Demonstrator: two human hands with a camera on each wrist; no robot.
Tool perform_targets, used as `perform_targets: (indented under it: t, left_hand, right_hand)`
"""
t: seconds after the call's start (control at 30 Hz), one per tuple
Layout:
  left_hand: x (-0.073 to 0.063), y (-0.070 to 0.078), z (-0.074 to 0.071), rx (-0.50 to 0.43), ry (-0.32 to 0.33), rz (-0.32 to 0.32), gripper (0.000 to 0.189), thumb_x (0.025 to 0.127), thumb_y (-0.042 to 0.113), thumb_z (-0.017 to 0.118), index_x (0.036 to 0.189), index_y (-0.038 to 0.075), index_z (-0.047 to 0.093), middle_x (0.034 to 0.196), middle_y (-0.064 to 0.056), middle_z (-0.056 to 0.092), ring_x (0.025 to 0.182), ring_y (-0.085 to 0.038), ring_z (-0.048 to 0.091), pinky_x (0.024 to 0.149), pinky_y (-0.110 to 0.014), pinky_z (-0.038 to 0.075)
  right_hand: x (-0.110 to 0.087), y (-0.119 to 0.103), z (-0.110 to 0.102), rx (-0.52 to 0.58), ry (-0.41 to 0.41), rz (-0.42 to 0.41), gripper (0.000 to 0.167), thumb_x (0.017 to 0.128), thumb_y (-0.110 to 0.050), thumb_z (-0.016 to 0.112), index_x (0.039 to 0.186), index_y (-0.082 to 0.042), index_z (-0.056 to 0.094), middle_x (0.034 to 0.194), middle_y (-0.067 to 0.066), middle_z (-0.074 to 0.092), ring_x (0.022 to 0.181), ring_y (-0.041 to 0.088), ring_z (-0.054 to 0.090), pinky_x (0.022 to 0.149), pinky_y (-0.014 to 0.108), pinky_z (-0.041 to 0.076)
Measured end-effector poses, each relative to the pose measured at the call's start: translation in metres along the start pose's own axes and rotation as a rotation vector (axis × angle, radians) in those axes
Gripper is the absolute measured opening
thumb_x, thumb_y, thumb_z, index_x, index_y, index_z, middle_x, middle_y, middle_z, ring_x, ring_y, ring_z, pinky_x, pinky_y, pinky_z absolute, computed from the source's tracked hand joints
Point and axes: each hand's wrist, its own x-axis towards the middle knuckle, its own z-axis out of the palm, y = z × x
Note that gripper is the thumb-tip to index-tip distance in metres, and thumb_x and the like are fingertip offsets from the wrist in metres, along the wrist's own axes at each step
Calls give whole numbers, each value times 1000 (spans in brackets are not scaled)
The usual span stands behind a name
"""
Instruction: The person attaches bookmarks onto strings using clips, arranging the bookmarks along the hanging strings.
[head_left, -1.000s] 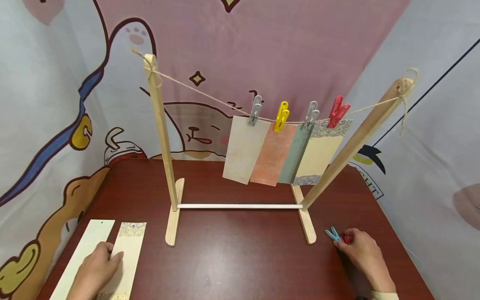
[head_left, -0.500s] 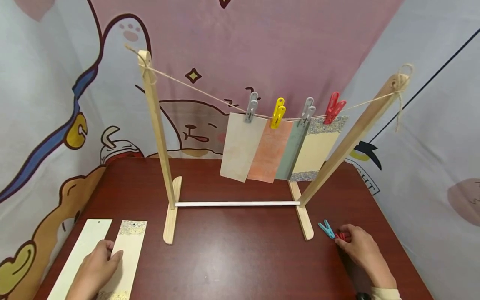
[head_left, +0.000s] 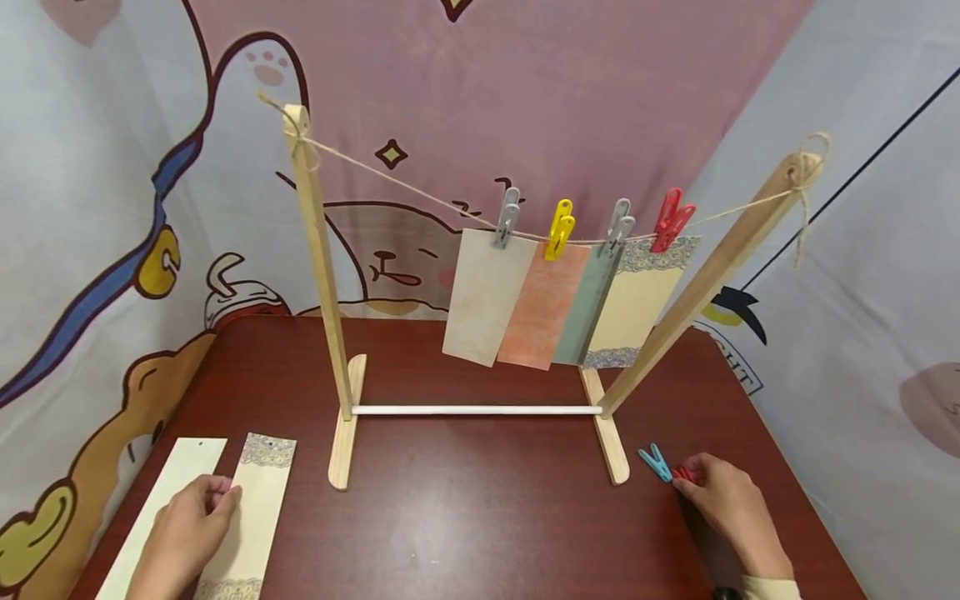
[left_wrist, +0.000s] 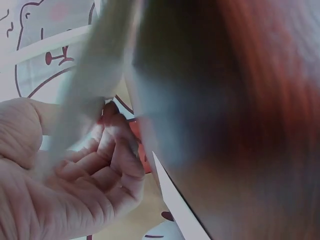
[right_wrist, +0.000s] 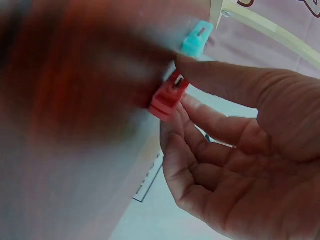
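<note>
The right hand [right_wrist: 250,172] is pinching a red clip [right_wrist: 168,100] between thumb and fingers. Beyond it, a blue clip [right_wrist: 195,42] is lying near the thumb tip.

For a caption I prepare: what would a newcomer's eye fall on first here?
Probably the four cards clipped to twine on the wooden stand, near the middle. Then, front left, the left hand pinching a lace-patterned card, and front right, the right hand pinching a red clothespin.

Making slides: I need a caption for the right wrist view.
The right hand pinches a red clothespin, with a light-blue clothespin close by.
</note>
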Motion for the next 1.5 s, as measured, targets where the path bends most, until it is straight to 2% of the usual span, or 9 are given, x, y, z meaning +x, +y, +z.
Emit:
perform_targets:
  t: [0.17,0.33,0.43,0.57,0.77,0.93,1.07,1.27,1.5]
  left_hand:
    - [-2,1,2,-36,94,19,18,106,14,66,106,-4,68,84,-2,66,75,-16,55,68,-36,43]
    - [-4,6,4,-97,202,83,15,106,13,69,106,-2,70,85,-3,69,72,-6,51,64,-26,39]
    - [-5,10,5,-140,244,101,14,106,12,71,107,-2,71,87,-6,71,74,-2,52,65,-20,39]
    - [-7,16,9,-216,300,133,11,104,9,73,108,-2,72,88,-7,72,76,1,55,67,-16,41]
    - [-8,23,15,-320,362,155,8,103,4,73,108,-2,72,84,1,68,74,0,58,66,-15,44]
    - [-8,32,15,-416,386,180,5,102,0,74,107,-1,73,84,5,69,76,-2,60,68,-15,45]
    - [-5,42,15,-528,388,206,5,101,-3,73,106,-3,73,84,2,69,72,-7,59,65,-17,46]
    - [-1,57,17,-610,395,245,6,99,-8,74,105,-5,74,85,-1,71,74,-9,61,68,-16,47]
    - [3,73,17,-682,379,276,6,99,-9,74,105,-6,75,83,-4,71,71,-11,59,65,-18,46]
  right_hand:
    - [1,-3,-2,-15,3,-45,34,95,-22,85,105,5,68,87,8,65,76,24,58,66,47,50]
    - [3,-5,-1,-20,15,-24,31,96,-23,84,102,4,69,88,9,68,76,25,61,66,48,52]
    - [3,-5,1,-19,59,-16,28,95,-23,83,99,3,72,85,8,70,74,25,63,65,50,52]
    - [-2,-8,4,-5,206,-28,22,94,-23,84,95,-2,76,82,4,73,70,23,64,63,49,51]
    - [-8,-13,7,29,449,-110,18,89,-16,89,96,-2,81,80,6,74,72,29,62,61,46,45]
    - [-9,-24,4,153,563,-116,21,89,-17,92,102,-4,82,89,10,78,70,11,64,60,26,45]
    - [-9,-37,-2,263,670,-103,23,85,-16,96,103,-7,84,84,8,78,62,-1,53,56,17,37]
    - [-8,-61,-12,446,731,-152,17,87,-14,94,102,-11,86,65,0,66,57,6,47,53,23,33]
    - [-2,-89,-24,626,726,-250,15,91,-3,89,106,-6,86,70,5,66,58,11,47,50,25,33]
